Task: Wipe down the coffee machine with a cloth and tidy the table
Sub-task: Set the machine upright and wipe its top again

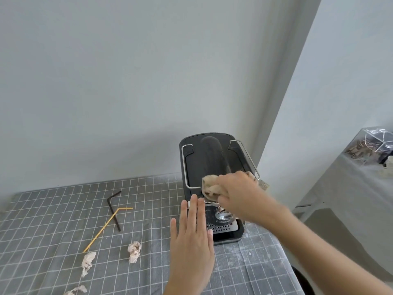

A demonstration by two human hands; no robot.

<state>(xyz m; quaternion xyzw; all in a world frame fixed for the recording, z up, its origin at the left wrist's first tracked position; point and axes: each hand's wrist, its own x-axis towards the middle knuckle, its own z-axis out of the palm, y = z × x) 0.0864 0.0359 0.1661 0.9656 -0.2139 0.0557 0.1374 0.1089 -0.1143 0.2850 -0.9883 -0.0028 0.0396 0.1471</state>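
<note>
While gripped by right hand (238, 192), crumpled beige cloth (209, 187) atop glossy black coffee machine (204, 160).

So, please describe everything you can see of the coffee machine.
The coffee machine is black, plastic-looking, standing upright at the far edge of the table against the wall. A bent metal rail frames its flat top. Lower at the front are a shiny metal panel, a round metal fitting and a perforated drip tray. The right hand presses a beige cloth on the top's front edge; the left hand, fingers straight, is at its front left side.
</note>
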